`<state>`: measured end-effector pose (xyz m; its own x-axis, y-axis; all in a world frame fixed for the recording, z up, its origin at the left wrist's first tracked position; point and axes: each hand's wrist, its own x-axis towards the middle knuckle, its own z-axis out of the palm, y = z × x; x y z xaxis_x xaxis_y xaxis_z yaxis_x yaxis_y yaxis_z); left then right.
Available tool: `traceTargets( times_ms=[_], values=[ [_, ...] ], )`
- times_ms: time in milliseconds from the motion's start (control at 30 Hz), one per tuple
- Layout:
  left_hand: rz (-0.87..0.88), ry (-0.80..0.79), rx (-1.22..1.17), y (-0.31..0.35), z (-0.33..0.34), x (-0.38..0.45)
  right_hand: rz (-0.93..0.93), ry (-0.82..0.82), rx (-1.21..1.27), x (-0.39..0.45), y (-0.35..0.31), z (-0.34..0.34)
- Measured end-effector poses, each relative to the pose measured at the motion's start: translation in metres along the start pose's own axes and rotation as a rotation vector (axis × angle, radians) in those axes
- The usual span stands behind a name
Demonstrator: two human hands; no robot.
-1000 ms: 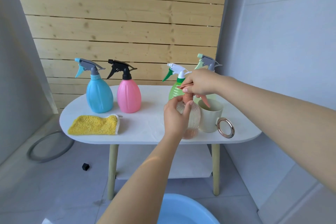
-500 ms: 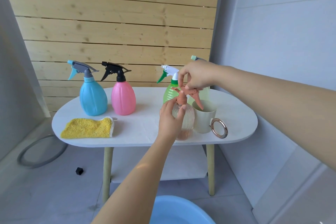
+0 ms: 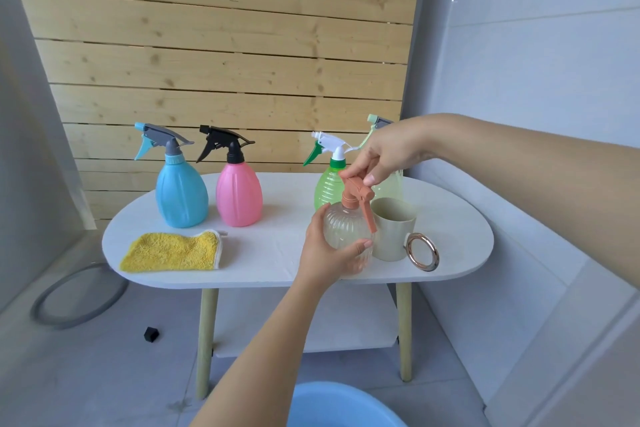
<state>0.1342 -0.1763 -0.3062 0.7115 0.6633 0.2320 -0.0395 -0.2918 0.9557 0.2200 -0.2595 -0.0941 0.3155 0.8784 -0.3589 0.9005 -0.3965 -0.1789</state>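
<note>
The clear spray bottle (image 3: 346, 239) stands upright on the white table (image 3: 277, 263), touching the left side of the beige mug (image 3: 393, 236). The left hand (image 3: 325, 255) grips its ribbed body, fingers curled round it. The right hand (image 3: 384, 152) pinches the orange trigger head (image 3: 358, 191) between thumb and fingertips.

Left forearm (image 3: 270, 340): bare, rises from the lower edge and slants up to the right.
Left hand (image 3: 329, 253): back towards the camera, wrist straight.
Left hand, grasp: thumb on top and fingers curled round the belly of the bottle (image 3: 346, 229), with one fingertip showing at the right flank.
Right forearm (image 3: 519, 163): bare, enters from the right edge and stretches left, nearly level.
Right hand (image 3: 384, 154): above the left hand, wrist bent downward.
Right hand, grasp: fingertips pointing down and pinching the spray head (image 3: 356, 189).
</note>
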Motion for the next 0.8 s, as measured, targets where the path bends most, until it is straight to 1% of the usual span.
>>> traceTargets(
  times_ms=[33,100,167,267,333,433,600,700,800],
  values=[
    [-0.002,0.000,-0.009,0.000,0.000,0.000,0.009,0.053,-0.020,0.002,0.000,0.001],
    [0.004,0.002,-0.015,-0.001,0.000,0.000,0.006,0.133,0.028,0.007,0.001,0.005],
    [0.014,0.001,-0.010,-0.001,0.000,0.000,-0.009,0.118,0.051,0.010,0.000,0.009],
    [0.016,-0.003,-0.007,-0.002,-0.001,0.000,0.011,0.117,-0.153,0.010,-0.002,0.007],
    [0.010,-0.006,-0.008,-0.002,-0.001,0.001,0.005,0.112,-0.218,0.008,-0.004,0.006],
    [0.011,-0.008,0.001,-0.002,-0.001,0.000,-0.019,0.129,-0.199,0.003,-0.005,0.008],
    [0.008,-0.012,0.014,-0.005,-0.001,0.003,-0.063,0.314,-0.201,0.009,-0.004,0.020],
    [0.011,-0.012,0.017,-0.007,-0.001,0.003,-0.079,0.365,-0.179,0.016,-0.001,0.025],
    [0.024,-0.012,0.030,-0.006,-0.002,0.004,-0.049,0.399,-0.160,0.021,0.001,0.025]
  ],
)
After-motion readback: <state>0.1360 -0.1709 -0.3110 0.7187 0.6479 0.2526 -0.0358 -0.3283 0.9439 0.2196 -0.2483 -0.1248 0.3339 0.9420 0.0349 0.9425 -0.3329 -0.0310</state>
